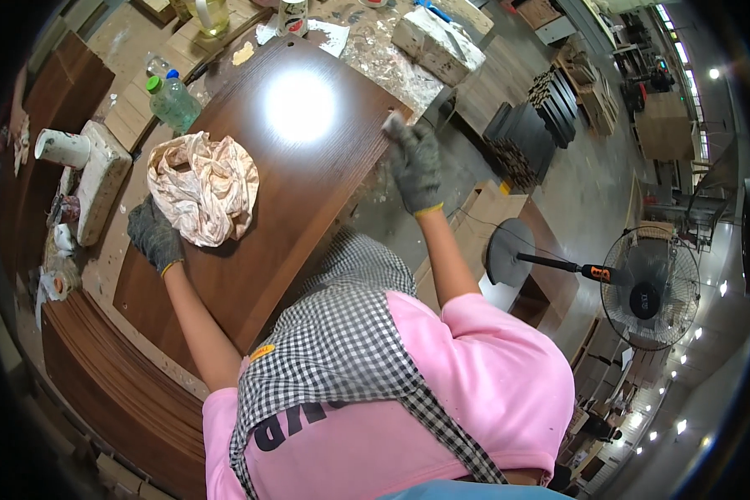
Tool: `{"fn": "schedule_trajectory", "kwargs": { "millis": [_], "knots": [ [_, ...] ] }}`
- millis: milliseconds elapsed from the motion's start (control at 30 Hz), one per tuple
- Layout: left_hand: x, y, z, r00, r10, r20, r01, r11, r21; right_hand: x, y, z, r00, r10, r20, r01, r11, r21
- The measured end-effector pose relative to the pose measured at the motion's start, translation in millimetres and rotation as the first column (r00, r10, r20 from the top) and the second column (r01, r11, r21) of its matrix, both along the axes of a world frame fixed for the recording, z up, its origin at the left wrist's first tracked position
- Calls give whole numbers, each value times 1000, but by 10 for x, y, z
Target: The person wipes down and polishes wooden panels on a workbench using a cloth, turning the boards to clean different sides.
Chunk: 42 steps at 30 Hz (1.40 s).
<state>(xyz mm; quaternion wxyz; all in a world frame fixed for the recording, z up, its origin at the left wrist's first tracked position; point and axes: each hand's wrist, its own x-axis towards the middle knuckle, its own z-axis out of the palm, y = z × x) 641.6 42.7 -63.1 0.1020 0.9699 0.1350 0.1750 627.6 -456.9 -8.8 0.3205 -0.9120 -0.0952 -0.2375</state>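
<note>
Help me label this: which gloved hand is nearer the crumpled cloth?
The left hand, close beside the crumpled cloth; the right hand is away at the edge of the brown board.

A grey floor runs off to the right, past stacked dark flat boards and a black round-caged pedestal fan; small white ceiling lamps shine.
</note>
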Motion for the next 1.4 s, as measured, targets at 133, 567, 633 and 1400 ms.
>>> {"fn": "schedule_trajectory", "kwargs": {
  "millis": [133, 567, 633, 1400],
  "knots": [
    [15, 20, -17, 1000, 6, -26, -5, 999, 50, 580, -740, -395, 948, -285, 142, 299, 951, -83],
    [-74, 298, -169, 995, -98, -35, 99, 995, 15, -881, 364, -152, 986, 71, -149, -71, 997, 8],
    [-271, 498, -182, 993, -114, -34, 114, 993, -17, -951, 501, 40, 936, 269, -228, -266, 963, 45],
    [-2106, 1619, 289, 868, 2, -497, -145, 958, -249, -1753, 1956, 280, 439, 836, -328, -892, 449, -49]
  ]
}}
